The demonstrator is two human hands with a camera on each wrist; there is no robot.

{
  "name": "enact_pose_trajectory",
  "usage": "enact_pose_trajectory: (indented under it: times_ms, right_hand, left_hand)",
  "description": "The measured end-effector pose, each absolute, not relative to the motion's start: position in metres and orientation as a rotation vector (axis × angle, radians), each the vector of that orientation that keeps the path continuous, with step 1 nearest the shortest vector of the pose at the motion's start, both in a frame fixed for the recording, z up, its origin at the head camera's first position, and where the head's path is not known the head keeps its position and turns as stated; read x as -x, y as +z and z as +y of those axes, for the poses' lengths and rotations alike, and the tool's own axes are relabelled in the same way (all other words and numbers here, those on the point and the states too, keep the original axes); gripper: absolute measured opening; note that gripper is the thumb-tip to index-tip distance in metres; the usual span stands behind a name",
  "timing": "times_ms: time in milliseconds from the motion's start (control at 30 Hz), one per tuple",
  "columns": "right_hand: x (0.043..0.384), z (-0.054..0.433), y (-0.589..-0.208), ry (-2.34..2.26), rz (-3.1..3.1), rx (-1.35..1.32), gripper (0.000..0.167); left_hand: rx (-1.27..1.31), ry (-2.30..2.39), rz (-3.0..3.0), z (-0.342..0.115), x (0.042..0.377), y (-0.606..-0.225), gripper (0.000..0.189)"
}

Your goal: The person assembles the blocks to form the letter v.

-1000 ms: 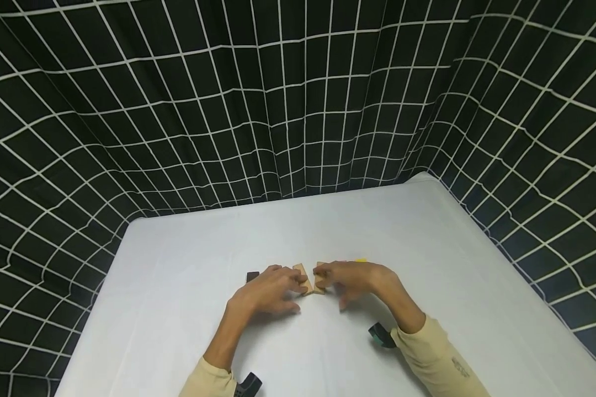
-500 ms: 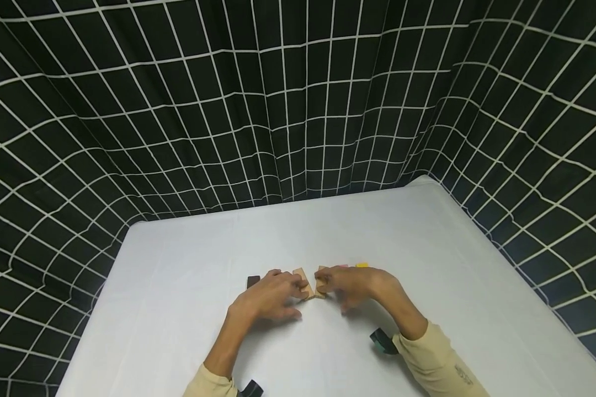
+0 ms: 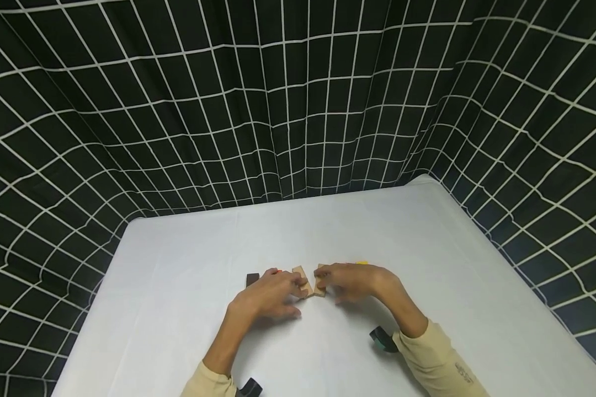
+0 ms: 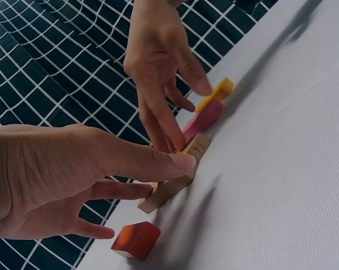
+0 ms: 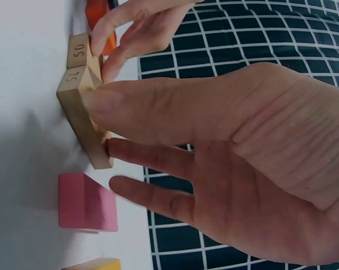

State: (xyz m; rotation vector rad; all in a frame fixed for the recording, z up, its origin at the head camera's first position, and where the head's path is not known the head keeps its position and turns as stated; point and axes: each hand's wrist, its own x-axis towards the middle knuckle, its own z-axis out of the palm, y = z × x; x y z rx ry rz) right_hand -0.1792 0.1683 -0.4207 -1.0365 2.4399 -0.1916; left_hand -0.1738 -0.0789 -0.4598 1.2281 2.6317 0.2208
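Two flat wooden blocks stand at mid-table, their near ends meeting in a narrow V. My left hand (image 3: 273, 295) grips the left block (image 3: 303, 278) with thumb and fingertips. That block's end reads 50 in the right wrist view. With thumb and fingers my right hand (image 3: 355, 281) holds the right block (image 3: 320, 284), marked 75. Beyond the right hand, a pink block (image 5: 82, 201) sits close to its loose fingers. An orange-red block (image 4: 137, 241) lies near the outer fingers of the left hand. In the head view, the hands hide parts of both wooden blocks.
A yellow block (image 3: 361, 262) peeks out past the right hand, and a dark block (image 3: 253, 279) stands left of the left hand. White cloth (image 3: 189, 248) covers the table. Black curtains (image 3: 288, 99) with white grid lines hang behind and at the sides.
Both hands stay at the two wooden blocks, which keep nearly the same V. The right hand's loose thumb-side fingers shift slightly; the head view tilts a little.
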Motion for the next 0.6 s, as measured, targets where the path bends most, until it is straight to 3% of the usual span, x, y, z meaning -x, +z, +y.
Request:
enact_pose_trajectory:
  times_ms: [367,600]
  right_hand:
    - [0.1829,0.1691,-0.4184,-0.154,2.442,1.018,0.047]
    - [0.1822,0.1667,-0.4204,-0.196,2.421,0.994,0.042]
  left_hand:
    - [-1.202,0.172,2.636,-0.0762,0.1762,-0.4576,0.045]
    - [-1.152,0.189,2.615,-0.075,0.1752,-0.4588,0.043]
